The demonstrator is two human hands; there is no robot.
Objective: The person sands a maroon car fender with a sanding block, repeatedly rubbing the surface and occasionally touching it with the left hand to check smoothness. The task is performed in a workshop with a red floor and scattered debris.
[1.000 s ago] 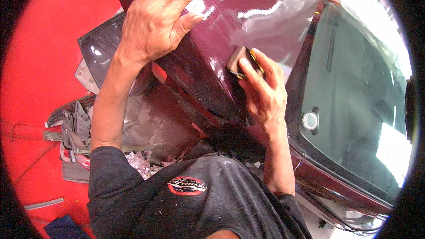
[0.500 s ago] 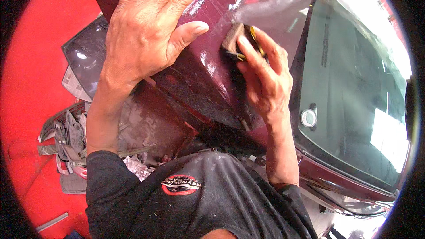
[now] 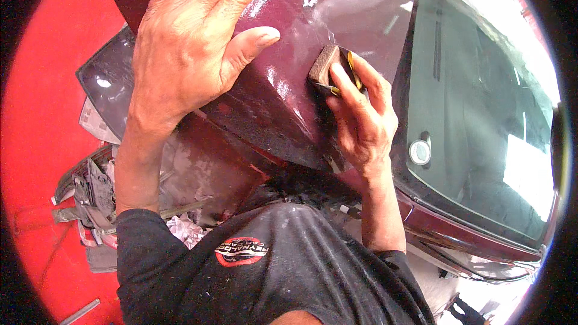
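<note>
Under my right hand [image 3: 364,111], a brown sanding block [image 3: 325,65] wrapped in dark sandpaper with yellowish edges presses on a maroon car panel [image 3: 274,93]. The thumb and fingers grip the block's sides. My left hand [image 3: 189,42] lies to the left, fingers stretched out and thumb apart, holding nothing; its palm is hidden, seemingly flat against the panel. A greyish, dull smear [image 3: 361,9] runs over the glossy paint beyond the block.
To the right is a car window [image 3: 475,120] with a round sticker. At left, dark panels [image 3: 105,75] and a pile of loose grey parts [image 3: 96,186] lie on the red floor [image 3: 45,126]. A metal strip [image 3: 81,312] lies at the lower left.
My right hand has drawn the sanding block slightly nearer to me across the panel. The left hand appears shifted a little left in the picture, along with the surroundings.
</note>
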